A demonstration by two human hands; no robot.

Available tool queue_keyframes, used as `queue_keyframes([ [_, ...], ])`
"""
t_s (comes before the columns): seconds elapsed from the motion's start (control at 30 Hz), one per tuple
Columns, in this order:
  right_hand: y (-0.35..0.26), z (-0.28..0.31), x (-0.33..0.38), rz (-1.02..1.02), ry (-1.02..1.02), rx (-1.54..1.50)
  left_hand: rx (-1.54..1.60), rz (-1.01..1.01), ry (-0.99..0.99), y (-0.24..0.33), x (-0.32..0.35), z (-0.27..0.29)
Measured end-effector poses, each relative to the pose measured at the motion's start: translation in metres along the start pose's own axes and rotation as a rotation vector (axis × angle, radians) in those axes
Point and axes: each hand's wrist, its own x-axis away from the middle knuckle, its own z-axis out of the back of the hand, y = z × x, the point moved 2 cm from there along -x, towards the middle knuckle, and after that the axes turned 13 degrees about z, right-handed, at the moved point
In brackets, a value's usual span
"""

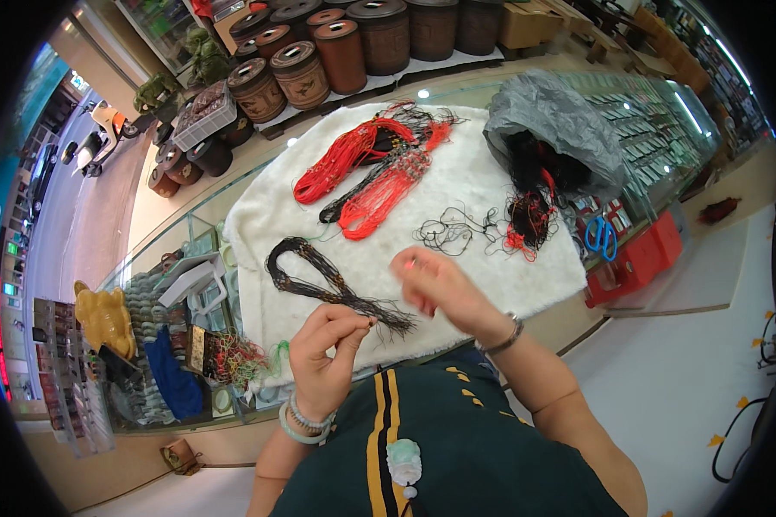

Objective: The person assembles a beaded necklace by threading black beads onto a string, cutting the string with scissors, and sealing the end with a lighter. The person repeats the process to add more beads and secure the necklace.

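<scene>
While the left hand (323, 353) pinches the frayed end of a dark cord bundle (319, 280) on the white mat (483, 185), the right hand (435, 289) hovers beside it — blurred, grip unclear.

In front of you runs a glass counter (526, 86) with display cases beneath its top. Spread over the middle of it lies a white fleecy mat (474, 185), and most of the goods rest on that. Near the far edge you have bundles of red cords (366, 168) mixed with dark ones. Closer to you sits a bundle of dark brown cords (319, 280), its loose ends trailing to your right. A tangle of thin black string (448, 231) lies just right of centre. On the mat's right edge slumps a grey plastic bag (556, 121), spilling black and red cords (530, 215). Blue-handled scissors (601, 237) lie on the glass beyond.
</scene>
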Motion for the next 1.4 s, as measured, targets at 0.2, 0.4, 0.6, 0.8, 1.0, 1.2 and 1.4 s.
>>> queue_keyframes([
  [0.2,0.034,0.128,-0.064,0.253,0.434,1.159,0.547,0.397,-0.166,-0.011,0.003,0.007],
  [0.4,0.018,0.111,-0.071,0.633,0.427,1.292,0.927,0.527,-0.220,-0.012,0.001,0.013],
  [0.6,0.004,-0.007,-0.034,0.254,-0.388,0.061,0.888,0.618,-0.167,-0.016,0.001,0.019],
  [0.8,-0.006,-0.032,-0.033,0.246,-0.509,0.084,0.894,0.614,-0.147,-0.015,0.000,0.024],
  [1.0,-0.003,-0.028,-0.034,0.298,-0.434,0.140,0.822,0.675,-0.171,-0.017,0.000,0.025],
  [1.2,-0.003,-0.001,-0.026,0.162,-0.213,0.046,0.674,0.429,-0.581,-0.036,0.000,0.056],
  [1.4,0.010,0.018,-0.008,-0.037,-0.101,-0.060,1.288,0.278,-0.358,-0.061,-0.006,0.105],
])
